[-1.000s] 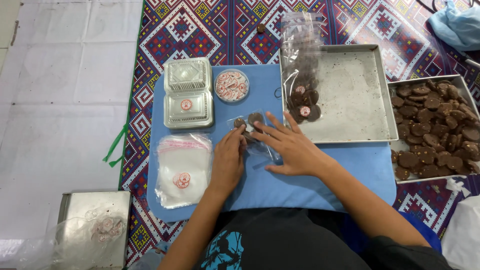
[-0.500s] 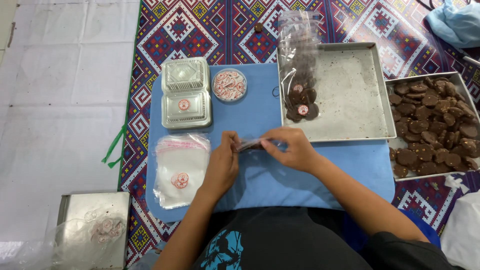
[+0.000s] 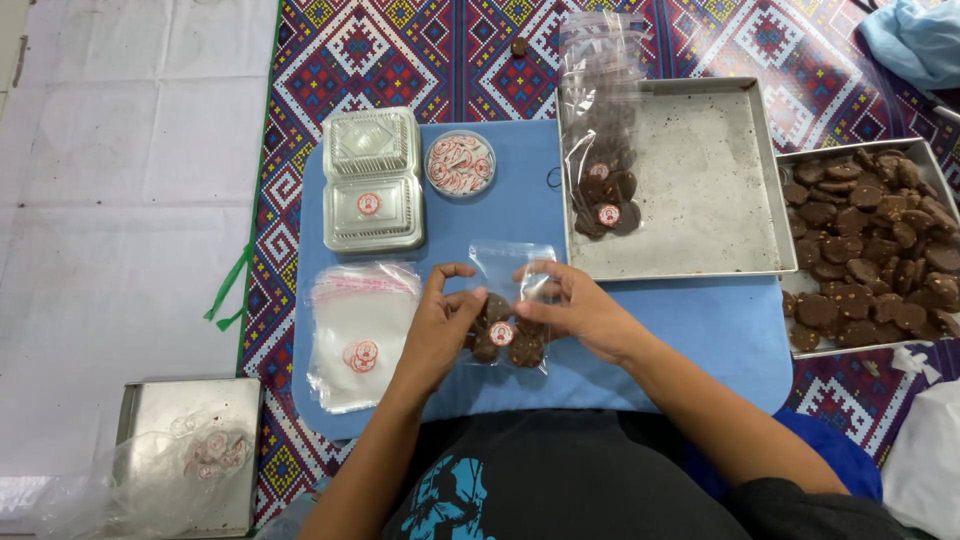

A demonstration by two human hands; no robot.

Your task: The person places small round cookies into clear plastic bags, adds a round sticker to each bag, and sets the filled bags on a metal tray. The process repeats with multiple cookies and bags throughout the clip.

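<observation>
My left hand (image 3: 440,325) and my right hand (image 3: 575,310) hold a small clear plastic bag (image 3: 508,300) between them, above the blue mat (image 3: 680,330). The bag contains several dark brown cookies and carries a round red-and-white sticker on its front. Its empty upper part stands up above my fingers. My left fingers grip the bag's left side, and my right fingers pinch its right side.
A stack of empty clear bags (image 3: 360,330) lies left of my hands. Behind it are clear clamshell boxes (image 3: 372,180) and a round tub of stickers (image 3: 460,163). A metal tray (image 3: 700,190) holds filled bags (image 3: 600,150). Another tray of loose cookies (image 3: 870,250) sits at the right.
The bag has been turned upright and brought closer to me. Its sticker now faces the camera, and both hands have shifted back from the mat's middle.
</observation>
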